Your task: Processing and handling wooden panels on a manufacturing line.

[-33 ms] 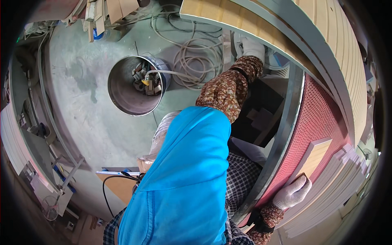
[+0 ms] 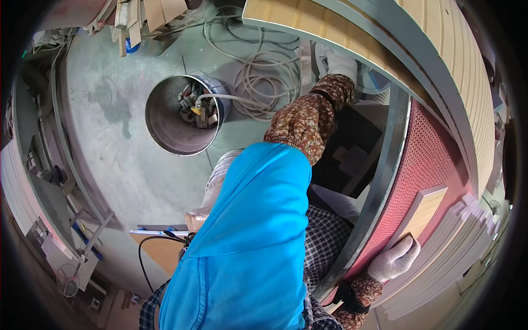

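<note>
My left arm, in a bright blue sleeve and a brown floral sleeve cover, reaches forward to the far side. My left hand [image 2: 339, 64], in a white knit glove, is beside the end of a stack of long boards [image 2: 324, 27]; its fingers are mostly hidden. At the lower right, my right hand [image 2: 393, 259], in the same kind of glove, is closed at the near end of a short, pale-edged wooden board [image 2: 422, 208]. That board lies on a red textured mat [image 2: 423, 137] covering a metal-edged table.
A metal bucket [image 2: 155, 132] holding scrap blocks stands on the floor, a pale hose [image 2: 239, 99] running into it. More hose lies coiled beyond. Thin strips [image 2: 440, 253] are stacked at the right. Offcuts [image 2: 132, 22] pile at the far left, and a rail frame [image 2: 60, 126] runs along the left.
</note>
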A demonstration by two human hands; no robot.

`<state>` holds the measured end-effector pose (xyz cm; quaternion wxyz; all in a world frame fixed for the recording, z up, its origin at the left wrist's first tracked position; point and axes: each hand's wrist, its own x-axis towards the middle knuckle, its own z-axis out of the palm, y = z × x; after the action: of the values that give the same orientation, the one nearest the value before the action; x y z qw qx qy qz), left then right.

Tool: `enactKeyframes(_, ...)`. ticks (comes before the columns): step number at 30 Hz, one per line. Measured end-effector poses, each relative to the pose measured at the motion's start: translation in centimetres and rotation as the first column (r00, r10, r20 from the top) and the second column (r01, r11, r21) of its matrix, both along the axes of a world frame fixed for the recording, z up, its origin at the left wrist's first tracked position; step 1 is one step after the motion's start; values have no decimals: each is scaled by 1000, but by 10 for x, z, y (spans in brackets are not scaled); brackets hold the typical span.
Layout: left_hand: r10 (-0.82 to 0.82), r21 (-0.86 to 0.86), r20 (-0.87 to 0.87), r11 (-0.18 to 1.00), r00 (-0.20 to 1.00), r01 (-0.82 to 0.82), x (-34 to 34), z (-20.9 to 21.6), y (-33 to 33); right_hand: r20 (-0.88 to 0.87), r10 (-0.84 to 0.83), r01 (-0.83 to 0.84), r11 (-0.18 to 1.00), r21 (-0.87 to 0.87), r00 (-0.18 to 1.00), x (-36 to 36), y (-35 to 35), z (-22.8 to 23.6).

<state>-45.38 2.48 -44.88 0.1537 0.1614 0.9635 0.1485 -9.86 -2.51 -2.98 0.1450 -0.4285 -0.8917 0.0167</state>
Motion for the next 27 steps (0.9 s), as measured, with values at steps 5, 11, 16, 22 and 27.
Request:
enactKeyframes(5, 23, 11, 69, 1000, 997, -24, -6, 9, -2, 18, -2, 2, 1000, 14, 1000, 1, 1, 0)
enactKeyframes(11, 42, 9, -44, 999, 998, -42, 3, 20, -12, 27, 5, -5, 1000, 19, 1000, 3, 4, -1)
enactKeyframes(16, 59, 50, -53, 997, 997, -56, 3, 25, -15, 22, 4, -4, 1000, -6, 1000, 3, 3, -1)
enactKeyframes(22, -34, -24, 77, 999, 996, 36, 2, 33, -18, 15, -1, 1, 1000, 6, 1000, 3, 2, -2)
enactKeyframes(27, -39, -13, 86, 999, 996, 40, 1, 47, -25, 25, 3, -3, 1000, 15, 1000, 2, 2, -1)
